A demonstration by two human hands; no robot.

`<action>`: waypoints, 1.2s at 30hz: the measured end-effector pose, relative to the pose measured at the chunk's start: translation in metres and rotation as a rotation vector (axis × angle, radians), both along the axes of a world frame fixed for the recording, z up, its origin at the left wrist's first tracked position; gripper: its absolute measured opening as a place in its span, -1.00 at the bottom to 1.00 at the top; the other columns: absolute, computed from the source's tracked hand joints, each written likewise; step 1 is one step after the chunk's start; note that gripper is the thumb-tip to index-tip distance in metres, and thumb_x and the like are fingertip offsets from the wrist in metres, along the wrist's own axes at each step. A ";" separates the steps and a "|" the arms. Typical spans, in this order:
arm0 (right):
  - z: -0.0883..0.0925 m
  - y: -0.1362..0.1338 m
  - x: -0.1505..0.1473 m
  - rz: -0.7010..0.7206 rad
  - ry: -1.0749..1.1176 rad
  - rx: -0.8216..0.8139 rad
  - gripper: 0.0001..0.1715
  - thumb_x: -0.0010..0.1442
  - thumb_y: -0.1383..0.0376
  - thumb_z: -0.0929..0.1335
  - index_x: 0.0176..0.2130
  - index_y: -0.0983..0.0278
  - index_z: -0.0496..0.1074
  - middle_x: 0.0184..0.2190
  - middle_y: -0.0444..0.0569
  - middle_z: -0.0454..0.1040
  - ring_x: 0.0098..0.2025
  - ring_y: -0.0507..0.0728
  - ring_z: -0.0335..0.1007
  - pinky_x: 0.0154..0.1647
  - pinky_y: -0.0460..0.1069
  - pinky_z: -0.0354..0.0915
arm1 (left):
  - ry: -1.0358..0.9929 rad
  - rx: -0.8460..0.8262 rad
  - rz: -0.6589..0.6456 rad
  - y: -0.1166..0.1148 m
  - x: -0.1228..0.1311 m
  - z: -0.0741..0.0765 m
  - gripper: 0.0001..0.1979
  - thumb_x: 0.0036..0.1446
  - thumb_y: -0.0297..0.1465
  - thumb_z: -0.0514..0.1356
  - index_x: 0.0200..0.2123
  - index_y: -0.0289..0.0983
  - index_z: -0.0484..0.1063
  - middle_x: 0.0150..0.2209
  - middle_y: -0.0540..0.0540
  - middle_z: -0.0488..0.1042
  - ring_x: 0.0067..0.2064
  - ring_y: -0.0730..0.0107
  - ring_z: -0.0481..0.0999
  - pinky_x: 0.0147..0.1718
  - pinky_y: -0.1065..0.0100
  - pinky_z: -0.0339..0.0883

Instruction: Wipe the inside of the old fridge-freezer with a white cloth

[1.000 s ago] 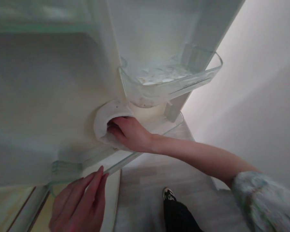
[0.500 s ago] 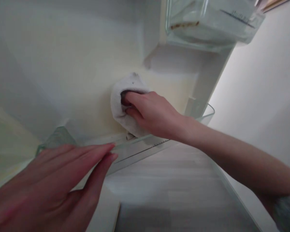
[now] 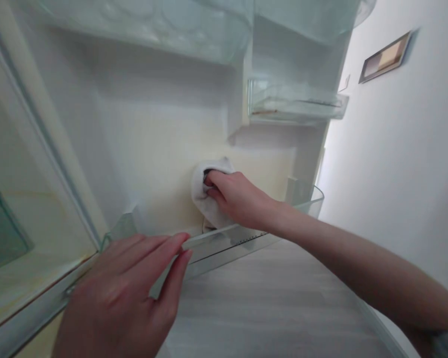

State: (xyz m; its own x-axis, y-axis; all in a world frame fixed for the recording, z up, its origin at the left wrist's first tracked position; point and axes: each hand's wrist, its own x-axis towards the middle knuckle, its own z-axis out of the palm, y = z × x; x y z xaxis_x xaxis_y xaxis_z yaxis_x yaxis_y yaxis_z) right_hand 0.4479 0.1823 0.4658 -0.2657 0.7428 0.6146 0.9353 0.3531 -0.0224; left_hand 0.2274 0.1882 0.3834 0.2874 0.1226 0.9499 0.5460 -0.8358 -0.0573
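Note:
My right hand (image 3: 242,199) is closed on a white cloth (image 3: 205,199) and presses it against the cream inner wall of an open fridge door (image 3: 153,149). It sits just above the lowest clear door bin (image 3: 246,241). My left hand (image 3: 130,293) grips the front rim of that bin at its left end, the fingers laid together over the edge.
A smaller clear door bin (image 3: 296,104) hangs above on the right, with another clear shelf (image 3: 153,25) across the top. The fridge body's edge (image 3: 41,149) runs down the left. Pale wood floor (image 3: 269,308) lies below, a white wall with a framed panel (image 3: 386,57) to the right.
The view has tilted up and pulled back, showing more of the door. My right hand with the cloth stays on the door wall above the lowest bin, and my left hand has closed on that bin's rim.

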 end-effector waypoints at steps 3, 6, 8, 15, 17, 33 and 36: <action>0.013 0.002 -0.008 0.028 0.051 0.113 -0.81 0.39 0.38 0.20 -0.11 0.31 0.38 -0.19 0.04 0.52 -0.15 0.15 0.42 -0.18 -0.02 0.28 | 0.087 0.074 0.055 -0.011 0.003 0.006 -0.82 0.38 -0.27 0.13 -0.13 -0.14 0.52 -0.27 -0.02 0.60 -0.27 0.22 0.55 -0.25 0.18 0.39; 0.042 0.009 -0.038 0.061 -0.033 0.291 -0.69 0.41 0.42 0.13 0.02 0.32 0.35 -0.10 0.09 0.49 -0.15 0.16 0.42 -0.18 0.00 0.32 | 0.126 0.099 0.141 -0.019 0.006 0.007 -0.79 0.39 -0.33 0.08 -0.11 -0.20 0.52 -0.23 -0.07 0.60 -0.25 0.18 0.55 -0.21 0.15 0.40; 0.065 0.020 -0.067 0.081 -0.137 0.410 -0.61 0.42 0.43 0.11 0.12 0.30 0.32 0.02 0.13 0.45 -0.15 0.17 0.44 -0.21 0.01 0.36 | 0.139 0.100 0.213 -0.023 0.008 0.006 -0.76 0.38 -0.36 0.05 -0.08 -0.23 0.51 -0.19 -0.10 0.61 -0.18 0.12 0.55 -0.12 0.10 0.42; 0.115 0.045 -0.090 0.032 -0.367 0.520 -0.41 0.34 0.50 -0.05 0.04 0.33 0.37 -0.02 -0.05 0.48 -0.14 0.03 0.48 -0.20 -0.03 0.37 | 0.198 0.043 0.300 -0.030 0.008 0.002 -0.79 0.37 -0.39 0.10 -0.04 -0.28 0.49 -0.14 -0.11 0.60 -0.12 0.14 0.57 0.10 0.02 0.42; 0.120 0.039 -0.068 -0.029 -0.382 0.502 -0.48 0.38 0.47 0.01 0.06 0.33 0.38 -0.03 0.03 0.51 -0.15 0.09 0.51 -0.17 0.01 0.43 | 0.214 0.013 0.312 -0.030 0.006 0.002 -0.77 0.38 -0.37 0.10 -0.01 -0.29 0.50 -0.10 -0.13 0.60 -0.09 0.13 0.58 0.11 0.00 0.43; 0.048 -0.012 -0.024 0.089 -0.489 -0.046 -0.72 0.38 0.45 0.29 -0.01 0.36 0.56 0.01 0.13 0.54 0.03 0.19 0.47 0.01 0.00 0.42 | 0.304 -0.306 0.401 -0.043 0.012 0.011 -0.63 0.26 -0.51 0.17 0.12 -0.33 0.49 0.15 -0.27 0.51 0.21 0.01 0.47 0.31 -0.10 0.27; 0.079 -0.010 -0.036 0.070 -0.386 0.266 -0.66 0.43 0.42 0.23 0.09 0.35 0.48 0.11 0.20 0.42 0.14 0.28 0.33 0.06 0.11 0.40 | 0.302 -0.287 0.394 -0.043 0.010 0.006 -0.59 0.23 -0.55 0.17 0.15 -0.32 0.47 0.20 -0.26 0.47 0.25 0.02 0.43 0.34 -0.09 0.22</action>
State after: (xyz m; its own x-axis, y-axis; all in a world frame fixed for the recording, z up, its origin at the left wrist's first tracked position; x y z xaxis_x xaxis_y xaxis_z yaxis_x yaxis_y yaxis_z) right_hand 0.4119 0.1725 0.5449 -0.5560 0.5446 0.6278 0.8311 0.3621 0.4220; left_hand 0.2370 0.1451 0.3897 0.4213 0.5164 0.7455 0.8140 -0.5778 -0.0598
